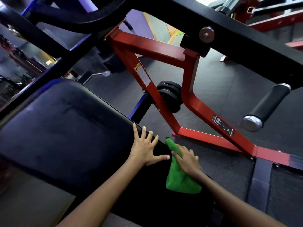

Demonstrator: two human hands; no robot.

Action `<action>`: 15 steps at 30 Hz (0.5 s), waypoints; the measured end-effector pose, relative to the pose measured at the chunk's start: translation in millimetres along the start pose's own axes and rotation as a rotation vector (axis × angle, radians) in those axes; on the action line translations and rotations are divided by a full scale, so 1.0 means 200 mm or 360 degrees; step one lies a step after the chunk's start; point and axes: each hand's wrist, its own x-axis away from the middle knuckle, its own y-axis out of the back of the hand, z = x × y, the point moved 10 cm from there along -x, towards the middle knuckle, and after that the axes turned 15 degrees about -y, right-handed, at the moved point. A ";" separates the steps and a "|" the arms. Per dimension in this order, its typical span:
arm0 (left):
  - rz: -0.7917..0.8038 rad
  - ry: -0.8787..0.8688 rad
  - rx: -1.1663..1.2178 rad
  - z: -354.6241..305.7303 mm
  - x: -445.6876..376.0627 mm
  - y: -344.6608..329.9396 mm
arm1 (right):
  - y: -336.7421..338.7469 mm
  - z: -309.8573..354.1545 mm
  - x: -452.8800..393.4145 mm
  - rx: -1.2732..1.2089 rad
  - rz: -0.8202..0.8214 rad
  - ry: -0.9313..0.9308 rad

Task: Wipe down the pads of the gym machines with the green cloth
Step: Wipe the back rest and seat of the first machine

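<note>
The green cloth (178,176) lies bunched against the near right edge of the black seat pad (68,128), one end poking up past the pad's rim and the bulk hanging down its side. The right hand (186,158) lies over the cloth's upper part, pressing it to the pad edge; its grip looks flat and loosely spread, with no finger plainly wrapped round the fabric, though the palm hides the underside. The left hand (146,148) is splayed wide on the pad beside it, fingertips reaching over the rim, thumb pointing toward the cloth, holding nothing.

Beyond the pad stands the machine's red frame (165,89) with a stack of black weight plates (170,99) on its peg, a black roller handle (265,107) off to the right, and dark rubber floor (229,99) beneath.

The likeliest trouble is the cloth slipping: most of it dangles off the side, so a stroke made with flat pressure alone could let it slide free and drop to the floor. A bunched cloth also wipes only a narrow strip, so the broad top of the pad could be missed. The red frame is close on the right, and a wide sweep might knock knuckles against it.
</note>
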 end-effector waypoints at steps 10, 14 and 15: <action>-0.0030 -0.0082 0.0086 -0.22 -0.08 -0.04 | -0.01 -0.02 -0.01 -0.0029 0.0057 -0.0081; -0.0034 -0.0114 0.0134 -0.31 -0.13 -0.09 | -0.03 -0.34 -0.02 -0.0014 0.0050 -0.0319; -0.0033 -0.0116 0.0144 -0.32 -0.15 -0.10 | -0.04 -0.43 -0.02 -0.0017 0.0068 -0.0404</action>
